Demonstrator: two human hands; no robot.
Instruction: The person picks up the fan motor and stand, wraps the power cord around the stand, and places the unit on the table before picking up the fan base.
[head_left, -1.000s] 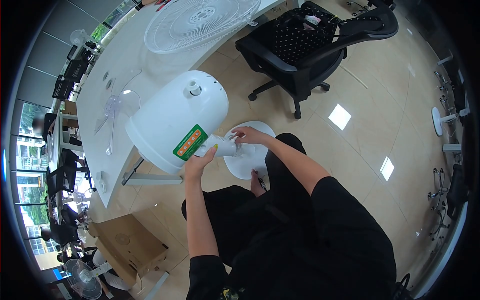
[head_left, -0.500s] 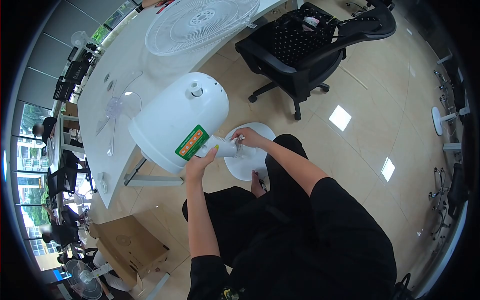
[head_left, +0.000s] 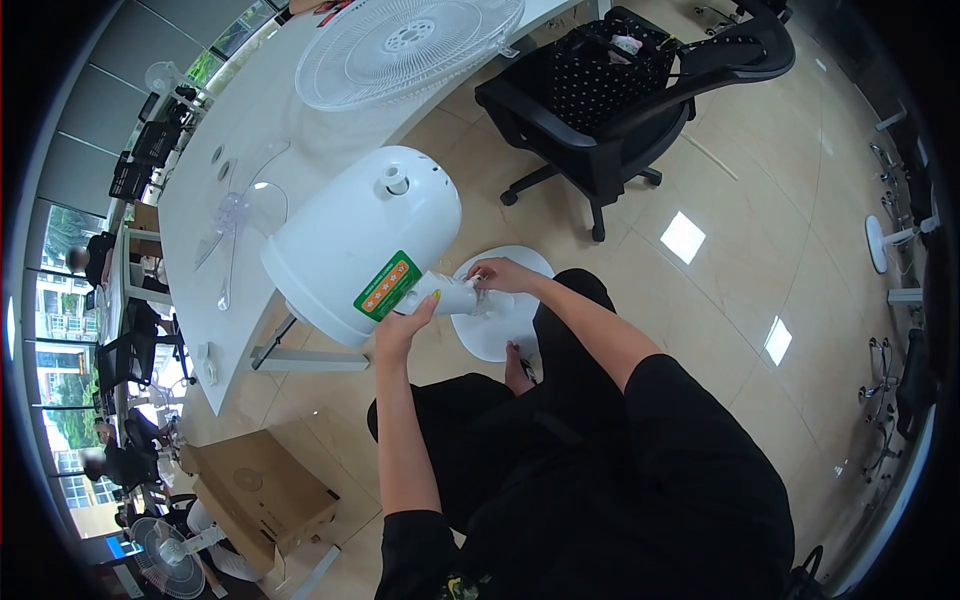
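The white motor housing of an electric fan [head_left: 340,225], with a green and orange star label, tilts in front of me beside the table. My left hand [head_left: 408,322] is closed around the white neck [head_left: 450,295] under the housing, thumb on top. At the neck's lower end my right hand [head_left: 497,275] pinches with bent fingers. What sits between those fingertips is too small to make out. Below, the pole and the round white fan base [head_left: 505,335] rest on the floor between my legs.
A white fan grille [head_left: 410,40] and clear fan blades [head_left: 235,215] lie on the white table [head_left: 330,130]. A black office chair [head_left: 600,130] holds a dotted bag. An open cardboard box [head_left: 260,495] stands at lower left. People sit at far left.
My right hand's fingers have shifted slightly at the neck's lower end. The left hand keeps its hold, and the whole view has moved a little.
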